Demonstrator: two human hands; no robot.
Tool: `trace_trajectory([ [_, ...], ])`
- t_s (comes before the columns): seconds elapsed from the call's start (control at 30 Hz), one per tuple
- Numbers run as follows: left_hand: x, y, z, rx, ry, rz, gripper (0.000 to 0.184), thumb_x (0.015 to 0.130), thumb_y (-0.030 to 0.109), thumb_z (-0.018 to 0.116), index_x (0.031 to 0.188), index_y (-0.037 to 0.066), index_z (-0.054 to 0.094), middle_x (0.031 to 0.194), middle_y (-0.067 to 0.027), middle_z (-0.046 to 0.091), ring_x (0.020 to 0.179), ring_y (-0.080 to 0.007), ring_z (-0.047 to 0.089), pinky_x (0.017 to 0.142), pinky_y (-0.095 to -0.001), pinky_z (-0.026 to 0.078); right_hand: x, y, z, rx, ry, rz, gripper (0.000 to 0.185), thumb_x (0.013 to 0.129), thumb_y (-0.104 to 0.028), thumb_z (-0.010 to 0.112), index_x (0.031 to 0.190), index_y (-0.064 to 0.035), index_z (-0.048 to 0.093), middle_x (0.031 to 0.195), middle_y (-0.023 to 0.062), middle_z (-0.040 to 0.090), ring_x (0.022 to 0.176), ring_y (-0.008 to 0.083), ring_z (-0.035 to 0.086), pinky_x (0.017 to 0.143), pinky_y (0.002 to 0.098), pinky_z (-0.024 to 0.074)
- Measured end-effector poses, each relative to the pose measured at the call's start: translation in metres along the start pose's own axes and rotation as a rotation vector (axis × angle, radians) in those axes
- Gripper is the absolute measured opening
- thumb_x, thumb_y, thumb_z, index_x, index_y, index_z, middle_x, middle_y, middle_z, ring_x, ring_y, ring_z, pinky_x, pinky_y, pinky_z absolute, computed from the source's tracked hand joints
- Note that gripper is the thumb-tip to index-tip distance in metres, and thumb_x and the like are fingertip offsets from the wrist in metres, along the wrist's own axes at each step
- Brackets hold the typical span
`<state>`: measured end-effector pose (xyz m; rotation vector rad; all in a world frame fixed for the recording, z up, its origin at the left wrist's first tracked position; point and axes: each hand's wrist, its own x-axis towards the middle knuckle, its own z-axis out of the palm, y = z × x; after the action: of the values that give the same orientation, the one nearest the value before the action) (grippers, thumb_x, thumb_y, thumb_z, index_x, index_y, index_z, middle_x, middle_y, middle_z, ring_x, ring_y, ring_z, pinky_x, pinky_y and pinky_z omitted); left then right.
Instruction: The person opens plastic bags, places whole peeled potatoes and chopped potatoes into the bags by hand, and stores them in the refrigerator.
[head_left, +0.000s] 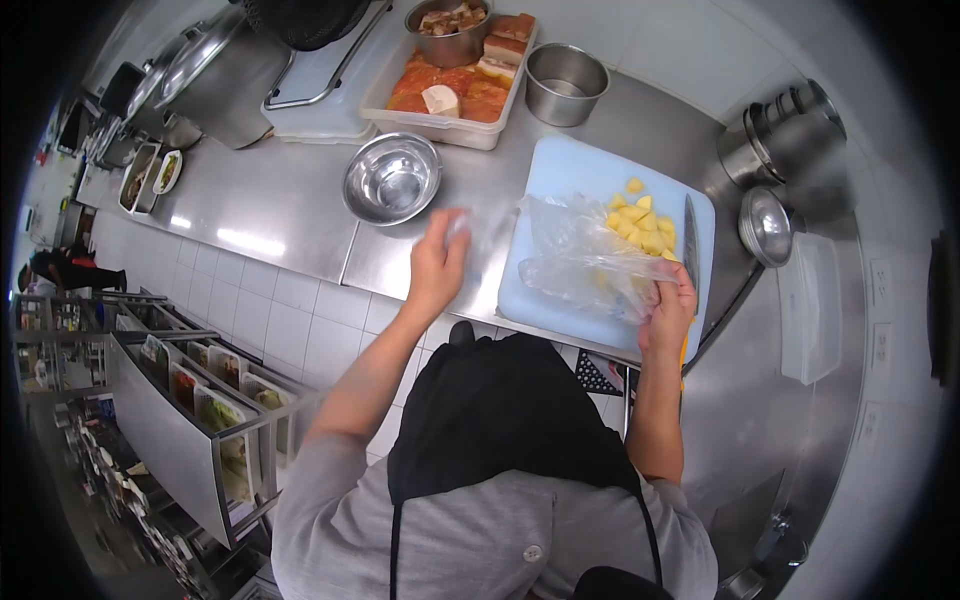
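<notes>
My right hand (668, 305) pinches the edge of a clear plastic bag (585, 245) over a pale blue cutting board (540, 175). Pale yellow chunks of cut food (640, 225), possibly potato, lie in a pile on the board, partly behind the bag. On the board's right side rests a knife (692, 228), close to the pile. My left hand (440, 258) hovers to the left of the board, just below a steel bowl (392, 178). Its fingers are a little blurred and apart, with nothing visible in them.
A tub of orange-red marinated meat (440, 85) stands at the back, with a steel pot of meat pieces (448, 35) in it. Beside it is a steel pot (567, 85). Stacked pots (775, 140) stand right. An open drawer (190, 400) with food containers juts out at lower left.
</notes>
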<state>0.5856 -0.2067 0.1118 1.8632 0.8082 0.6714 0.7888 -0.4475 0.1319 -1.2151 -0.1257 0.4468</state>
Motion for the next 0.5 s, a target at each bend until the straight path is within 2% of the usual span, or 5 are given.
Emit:
trace_trajectory([
  [0.1,0.061,-0.006,0.034,0.245,0.283,0.444,0.031,0.09,0.013,0.062,0.12,0.005,0.06,0.112,-0.016,0.061,0.102,-0.0312,0.058,0.087,-0.0435,0.046,-0.005,0.001,-0.002,-0.009,-0.014,-0.006,0.001,0.091,-0.007,0.063,0.091,-0.0061,0.064,0.065,-0.0068,0.052,0.049,0.0003,0.039,0.041,0.0178,0.028],
  [0.2,0.089,0.012,0.067,0.774,0.429,0.728,0.032,0.089,0.023,0.063,0.118,0.01,0.063,0.116,-0.0142,0.058,0.106,-0.0308,0.054,0.084,-0.0509,0.043,-0.017,-0.001,0.001,-0.038,-0.02,0.002,0.002,0.091,-0.009,0.064,0.091,-0.0066,0.064,0.064,-0.0075,0.05,0.049,0.0003,0.039,0.041,0.0179,0.028],
  [0.3,0.106,-0.023,0.089,0.91,0.033,0.434,0.037,0.09,0.028,0.06,0.123,0.012,0.063,0.117,-0.0133,0.057,0.11,-0.0304,0.05,0.086,-0.054,0.039,-0.028,0.0,-0.002,-0.092,-0.025,-0.026,0.005,0.092,-0.011,0.065,0.09,-0.0067,0.064,0.064,-0.0078,0.05,0.049,0.0001,0.038,0.041,0.0182,0.0276],
  [0.43,0.122,-0.045,0.088,0.933,-0.002,0.253,0.035,0.09,0.026,0.059,0.123,0.016,0.065,0.12,-0.0113,0.056,0.111,-0.0306,0.049,0.089,-0.0488,0.039,-0.037,0.006,-0.001,-0.145,-0.039,-0.039,0.007,0.092,-0.013,0.065,0.09,-0.0064,0.063,0.068,-0.0086,0.051,0.055,-0.0011,0.038,0.048,0.0169,0.0274],
  [0.5,0.112,-0.025,0.076,0.808,0.099,0.388,0.034,0.089,0.023,0.058,0.121,0.012,0.066,0.119,-0.0145,0.056,0.111,-0.0323,0.05,0.089,-0.0504,0.04,-0.034,0.005,0.0,-0.163,-0.054,-0.05,0.008,0.093,-0.013,0.065,0.091,-0.0054,0.063,0.072,-0.0079,0.052,0.06,-0.0008,0.04,0.053,0.017,0.0297],
])
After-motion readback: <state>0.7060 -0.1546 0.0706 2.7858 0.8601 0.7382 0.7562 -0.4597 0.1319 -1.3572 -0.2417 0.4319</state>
